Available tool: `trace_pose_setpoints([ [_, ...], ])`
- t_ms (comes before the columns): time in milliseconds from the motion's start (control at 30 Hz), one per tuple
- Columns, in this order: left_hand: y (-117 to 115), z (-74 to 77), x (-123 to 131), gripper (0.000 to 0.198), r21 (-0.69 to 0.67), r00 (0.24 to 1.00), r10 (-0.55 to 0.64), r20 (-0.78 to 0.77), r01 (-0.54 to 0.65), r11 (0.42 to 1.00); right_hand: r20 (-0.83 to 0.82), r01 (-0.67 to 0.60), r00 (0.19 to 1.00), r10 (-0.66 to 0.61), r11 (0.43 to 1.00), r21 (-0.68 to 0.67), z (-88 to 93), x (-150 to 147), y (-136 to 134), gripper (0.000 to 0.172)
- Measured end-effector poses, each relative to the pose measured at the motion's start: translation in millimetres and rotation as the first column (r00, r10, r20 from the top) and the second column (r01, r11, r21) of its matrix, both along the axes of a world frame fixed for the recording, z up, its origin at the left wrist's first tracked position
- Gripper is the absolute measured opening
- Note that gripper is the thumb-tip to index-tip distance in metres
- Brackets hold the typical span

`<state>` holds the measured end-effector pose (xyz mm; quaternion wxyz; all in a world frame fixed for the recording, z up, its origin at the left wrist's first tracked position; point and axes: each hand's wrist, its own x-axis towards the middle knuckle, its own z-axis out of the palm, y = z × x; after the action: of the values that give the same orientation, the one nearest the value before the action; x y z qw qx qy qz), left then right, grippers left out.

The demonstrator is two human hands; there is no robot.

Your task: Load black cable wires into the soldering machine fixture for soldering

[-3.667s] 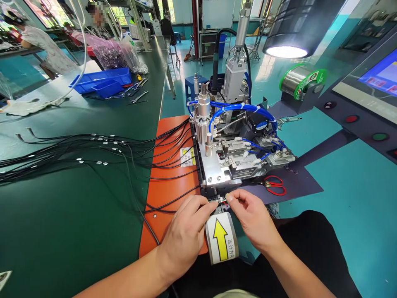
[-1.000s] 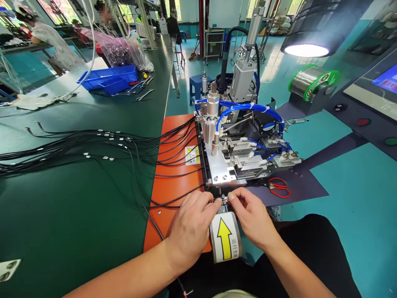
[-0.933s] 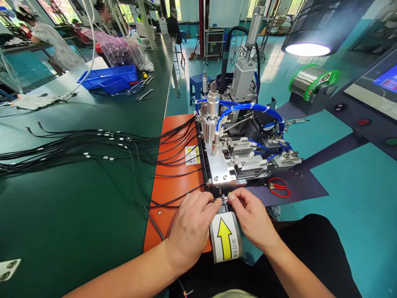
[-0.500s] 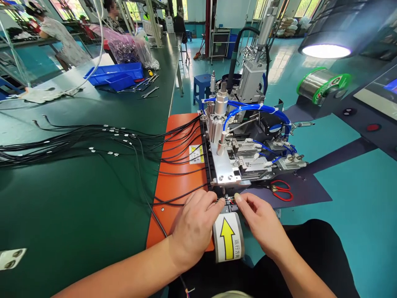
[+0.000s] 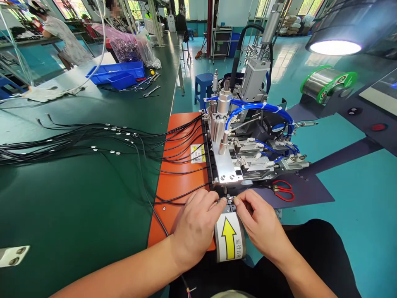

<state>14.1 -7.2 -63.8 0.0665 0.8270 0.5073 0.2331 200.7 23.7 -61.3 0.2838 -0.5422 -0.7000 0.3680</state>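
Observation:
My left hand (image 5: 201, 223) is closed over the near end of the orange plate (image 5: 173, 182), fingers curled around a black cable (image 5: 169, 203) that runs under it. Its fingertips press at a small dark fixture (image 5: 229, 207) at the machine's front. From the right, my right hand (image 5: 260, 219) meets it there, thumb and forefinger pinched on thin wires (image 5: 232, 199) at the fixture. The fingertips partly hide the wire ends. Just below both hands is a white label with a yellow arrow (image 5: 229, 238).
Behind the hands stands a metal machine (image 5: 223, 161) with blue air hoses. Red-handled scissors (image 5: 283, 191) lie right of it. Several black cables (image 5: 77, 136) stretch across the green table (image 5: 93, 215). A solder spool (image 5: 328, 82) and a lit lamp (image 5: 336, 46) are upper right.
The right hand's fingers have curled in more, with the fingertips slightly lower at the fixture. My left hand keeps its place. The whole view has shifted a little.

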Motion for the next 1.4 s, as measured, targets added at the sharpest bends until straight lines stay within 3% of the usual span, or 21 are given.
trace_pose_setpoints([
  [300, 0, 0.8, 0, 0.026, 0.004, 1.000, -0.005, -0.003, 0.005, 1.000, 0.011, -0.030, 0.999, 0.031, 0.999, -0.042, -2.8, 4, 2, 0.028],
  [500, 0, 1.7, 1, 0.026, 0.003, 1.000, 0.001, -0.016, -0.001, 1.000, -0.050, 0.011, 0.998, -0.022, 0.977, -0.213, 1.3, 9, 7, 0.033],
  [633, -1, 1.5, 1, 0.026, 0.000, 1.000, 0.009, -0.020, -0.009, 1.000, -0.096, -0.018, 0.995, 0.000, 0.983, -0.183, 4.5, 8, 11, 0.028],
  [1133, -1, 19.7, -5, 0.023, -0.029, 0.992, 0.034, -0.121, -0.038, 0.999, 0.071, -0.117, 0.990, 0.124, 0.989, -0.091, 11.0, 8, 18, 0.025],
  [1267, -1, 23.8, -6, 0.020, -0.033, 0.985, 0.041, -0.170, -0.047, 0.998, 0.015, -0.118, 0.993, 0.121, 0.984, -0.131, 9.4, 8, 21, 0.024],
  [1400, 0, 24.1, -8, 0.017, -0.102, 0.988, 0.044, -0.149, -0.059, 0.993, -0.185, -0.049, 0.983, -0.011, 0.948, -0.314, 5.4, 5, 20, 0.025],
])
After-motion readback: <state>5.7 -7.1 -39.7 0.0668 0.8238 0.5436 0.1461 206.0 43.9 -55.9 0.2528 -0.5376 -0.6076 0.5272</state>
